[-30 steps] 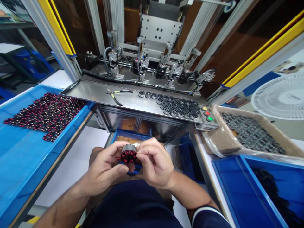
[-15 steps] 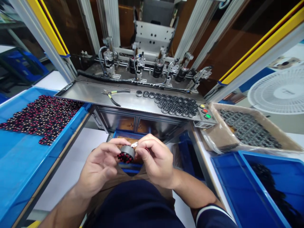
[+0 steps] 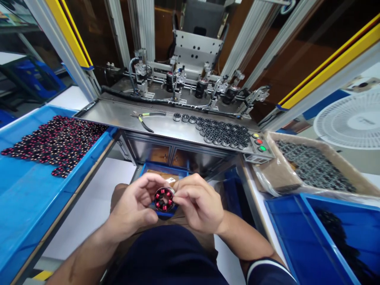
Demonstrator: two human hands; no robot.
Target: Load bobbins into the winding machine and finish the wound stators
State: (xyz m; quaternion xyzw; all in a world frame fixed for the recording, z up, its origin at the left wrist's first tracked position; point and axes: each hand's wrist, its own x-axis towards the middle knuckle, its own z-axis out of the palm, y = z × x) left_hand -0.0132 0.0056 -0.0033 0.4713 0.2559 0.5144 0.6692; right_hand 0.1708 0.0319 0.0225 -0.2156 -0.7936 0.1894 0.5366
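Note:
Both my hands hold one small round motor stator [image 3: 164,198] with red copper windings, close to my body at the lower centre. My left hand [image 3: 135,208] curls round its left side, thumb under it. My right hand [image 3: 198,206] pinches its right rim with fingers closed. The wound face is turned up toward me. A blue tray [image 3: 26,198] on my left carries several more red-wound stators [image 3: 53,142].
A steel shelf [image 3: 118,114] ahead holds pliers [image 3: 145,118], several dark metal rings [image 3: 222,134] and coloured buttons [image 3: 259,141]. Behind it stands a fixture with motors [image 3: 202,87]. A carton of dark parts [image 3: 314,166], blue bins [image 3: 297,233] and a white fan [image 3: 350,118] are to the right.
The stator was tipped edge-on half a second ago; now its wound face points up at me again. My hands stayed in about the same place.

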